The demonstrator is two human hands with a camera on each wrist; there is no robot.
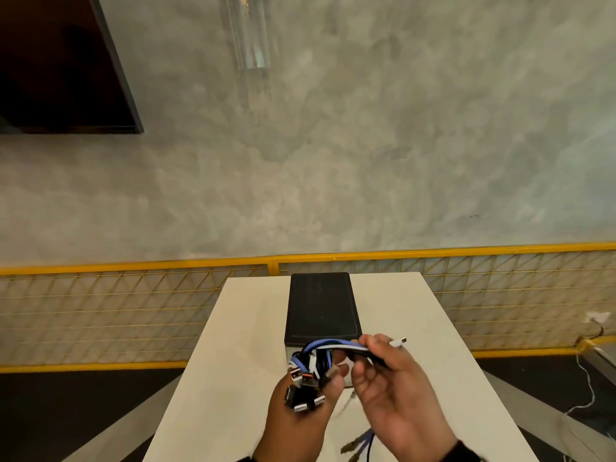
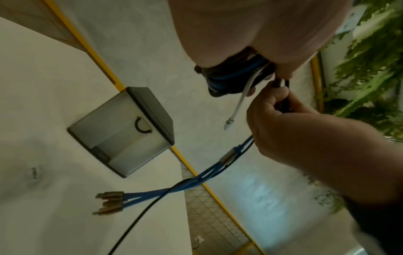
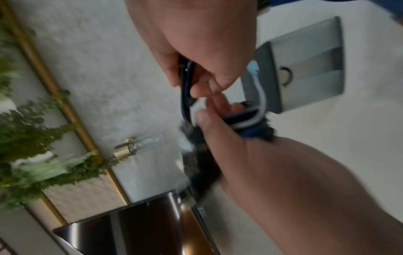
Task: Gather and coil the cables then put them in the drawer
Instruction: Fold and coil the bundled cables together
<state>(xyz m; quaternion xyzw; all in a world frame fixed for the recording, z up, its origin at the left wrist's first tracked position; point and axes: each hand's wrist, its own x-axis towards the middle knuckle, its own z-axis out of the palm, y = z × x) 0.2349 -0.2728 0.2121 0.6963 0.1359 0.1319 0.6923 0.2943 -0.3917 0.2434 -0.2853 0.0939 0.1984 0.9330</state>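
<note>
My left hand (image 1: 308, 400) grips a bundle of blue, black and white cables (image 1: 328, 350) above the white table (image 1: 240, 345), with several USB plugs (image 1: 300, 378) sticking out over the palm. My right hand (image 1: 383, 361) grips the strands leaving the bundle, and a white connector tip (image 1: 401, 341) pokes out past its fingers. Loose blue and black cable ends (image 2: 109, 201) trail from the right hand (image 2: 283, 124) down to the table. The drawer box (image 1: 321, 305), grey with a black top, stands just behind the hands. Its front with a ring handle (image 2: 141, 126) is shut.
A yellow mesh fence (image 1: 133, 305) runs behind the table in front of a grey wall. A dark screen (image 1: 60, 61) hangs at the upper left. A white cord (image 1: 586, 388) lies on the floor to the right. Green foliage (image 2: 366, 60) shows in the wrist views.
</note>
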